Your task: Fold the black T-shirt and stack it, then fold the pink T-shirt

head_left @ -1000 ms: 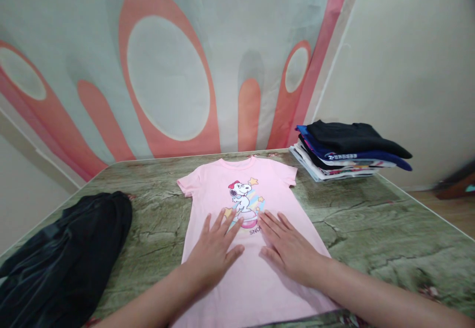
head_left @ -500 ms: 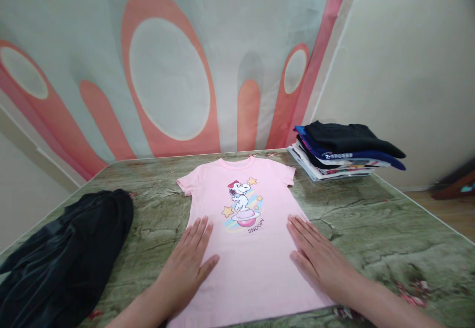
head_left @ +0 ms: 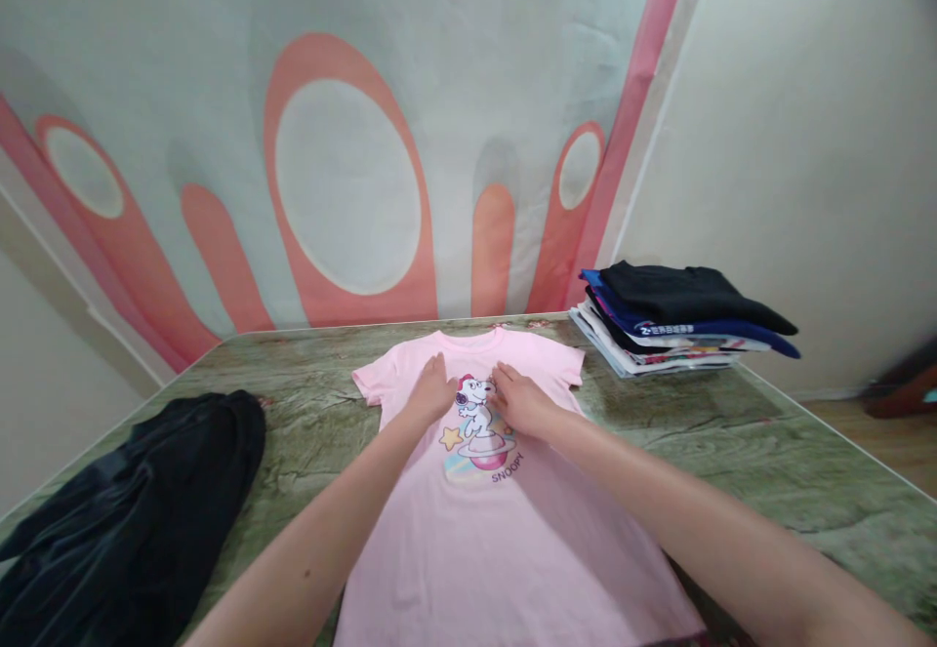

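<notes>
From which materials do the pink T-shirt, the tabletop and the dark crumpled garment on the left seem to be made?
The pink T-shirt is probably matt, cotton-like jersey: it lies soft, with faint ripples; its cartoon dog looks printed. The tabletop shows wood grain, but reddish motifs suggest a dull printed covering. The dark garment seems soft, mostly matt cloth, by its loose folds; its fibre is unclear.

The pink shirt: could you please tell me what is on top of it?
The left hand and right hand are over the shirt, flanking the dog print. They hide what is beneath, including part of that print.
</notes>
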`<action>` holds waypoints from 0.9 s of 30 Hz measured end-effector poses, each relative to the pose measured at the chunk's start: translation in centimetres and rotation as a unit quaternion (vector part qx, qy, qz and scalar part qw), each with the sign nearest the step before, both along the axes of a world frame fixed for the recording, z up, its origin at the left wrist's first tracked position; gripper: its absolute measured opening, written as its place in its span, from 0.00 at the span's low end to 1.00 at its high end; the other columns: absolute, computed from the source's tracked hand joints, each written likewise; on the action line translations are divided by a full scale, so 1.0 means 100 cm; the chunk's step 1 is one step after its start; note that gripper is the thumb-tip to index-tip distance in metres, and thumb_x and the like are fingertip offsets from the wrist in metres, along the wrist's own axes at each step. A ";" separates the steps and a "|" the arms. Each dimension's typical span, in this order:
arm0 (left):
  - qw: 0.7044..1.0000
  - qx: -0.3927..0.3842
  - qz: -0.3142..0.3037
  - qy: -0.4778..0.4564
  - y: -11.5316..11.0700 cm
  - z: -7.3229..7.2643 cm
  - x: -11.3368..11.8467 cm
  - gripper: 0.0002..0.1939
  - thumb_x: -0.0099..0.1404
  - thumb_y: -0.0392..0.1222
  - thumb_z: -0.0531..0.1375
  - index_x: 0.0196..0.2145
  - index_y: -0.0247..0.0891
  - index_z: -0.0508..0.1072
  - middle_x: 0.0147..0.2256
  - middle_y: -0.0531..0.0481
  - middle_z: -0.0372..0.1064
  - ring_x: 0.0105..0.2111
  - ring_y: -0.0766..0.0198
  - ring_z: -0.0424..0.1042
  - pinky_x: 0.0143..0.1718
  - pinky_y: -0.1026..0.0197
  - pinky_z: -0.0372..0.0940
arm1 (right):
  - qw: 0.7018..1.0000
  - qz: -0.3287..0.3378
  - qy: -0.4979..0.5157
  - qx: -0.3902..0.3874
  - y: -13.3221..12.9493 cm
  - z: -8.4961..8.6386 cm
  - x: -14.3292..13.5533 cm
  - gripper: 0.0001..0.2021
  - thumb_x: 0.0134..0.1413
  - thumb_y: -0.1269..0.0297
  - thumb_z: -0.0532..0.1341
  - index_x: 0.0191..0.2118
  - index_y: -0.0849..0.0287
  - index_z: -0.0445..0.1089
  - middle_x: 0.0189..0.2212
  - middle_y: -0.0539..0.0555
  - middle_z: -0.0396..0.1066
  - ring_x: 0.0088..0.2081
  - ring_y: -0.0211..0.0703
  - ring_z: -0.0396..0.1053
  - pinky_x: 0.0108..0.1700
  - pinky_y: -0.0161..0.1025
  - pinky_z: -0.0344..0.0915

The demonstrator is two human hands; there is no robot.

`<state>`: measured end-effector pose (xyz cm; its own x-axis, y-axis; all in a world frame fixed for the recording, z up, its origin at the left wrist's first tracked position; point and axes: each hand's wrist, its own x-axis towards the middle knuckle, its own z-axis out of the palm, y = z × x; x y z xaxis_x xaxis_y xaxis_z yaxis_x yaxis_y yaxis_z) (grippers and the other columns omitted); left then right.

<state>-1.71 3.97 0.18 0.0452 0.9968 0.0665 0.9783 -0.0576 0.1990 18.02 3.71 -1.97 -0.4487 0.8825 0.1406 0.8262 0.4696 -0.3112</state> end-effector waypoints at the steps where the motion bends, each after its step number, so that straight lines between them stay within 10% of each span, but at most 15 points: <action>1: 1.000 0.011 0.019 0.003 0.007 -0.010 0.002 0.32 0.67 0.44 0.46 0.64 0.22 0.48 0.63 0.31 0.48 0.64 0.51 0.48 0.61 0.51 0.48 | 1.000 -0.021 -0.002 0.007 0.010 -0.007 -0.006 0.25 0.63 0.59 0.50 0.61 0.67 0.55 0.64 0.67 0.50 0.64 0.53 0.47 0.61 0.53 0.47; 7: 0.995 0.073 -0.012 0.060 0.015 -0.052 -0.026 0.34 0.70 0.55 0.40 0.63 0.26 0.52 0.65 0.34 0.45 0.65 0.51 0.43 0.63 0.48 0.42 | 0.997 -0.043 0.005 0.064 0.034 -0.034 0.011 0.22 0.65 0.59 0.46 0.59 0.65 0.58 0.63 0.63 0.53 0.64 0.49 0.47 0.63 0.50 0.42; 19: 0.990 0.062 -0.088 0.089 0.021 -0.053 -0.040 0.27 0.72 0.44 0.38 0.63 0.28 0.54 0.65 0.39 0.47 0.64 0.56 0.46 0.62 0.53 0.43 | 0.993 -0.073 -0.009 0.095 0.039 -0.034 0.032 0.20 0.65 0.60 0.45 0.55 0.64 0.63 0.60 0.62 0.58 0.62 0.48 0.51 0.61 0.45 0.45; 27: 0.992 0.063 -0.018 0.106 0.022 -0.055 -0.044 0.33 0.70 0.54 0.39 0.64 0.29 0.51 0.66 0.38 0.43 0.65 0.49 0.45 0.62 0.48 0.43 | 0.979 -0.189 -0.045 0.059 0.043 -0.042 0.036 0.29 0.64 0.54 0.45 0.63 0.70 0.53 0.64 0.66 0.50 0.65 0.53 0.45 0.63 0.49 0.40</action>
